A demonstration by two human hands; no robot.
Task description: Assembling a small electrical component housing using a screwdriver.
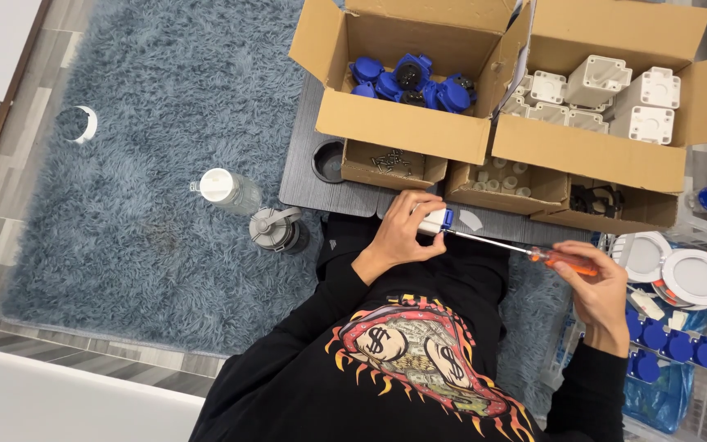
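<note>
Screwdriver tip at white-and-blue socket, both hands engaged

Landmark for all positions: the grey lap tray (pixel 308 176).

Left hand (pixel 398 233) sits just off the tray's near edge, fingers curled and pressed around a small white socket housing with blue cap (pixel 435 221). Part is gripped firmly; blue end faces the person's right.

Right hand (pixel 595 282) is well off the tray's near right corner. Fingers are closed around the orange handle of a screwdriver (pixel 525 250). Shaft runs level from the handle toward the tray, tip meeting the blue end of the socket. Whether the tip is seated in a screw cannot be told.

On the tray, far side: cardboard box of blue socket parts (pixel 411 82), touching a second cardboard box of white housings (pixel 607 98) beside it. Near side of the tray: three low open cartons in a row, the first holding small screws (pixel 390 161), the second small white pieces (pixel 501 180), the third black parts (pixel 591 199).

Left of the tray, on the blue shag rug (pixel 141 188): clear bottle with white cap (pixel 227 190) and a grey-lidded bottle (pixel 276 227).

Right of the tray, beyond the right hand: round white light fittings (pixel 681 274) and a row of blue caps (pixel 673 348).
</note>
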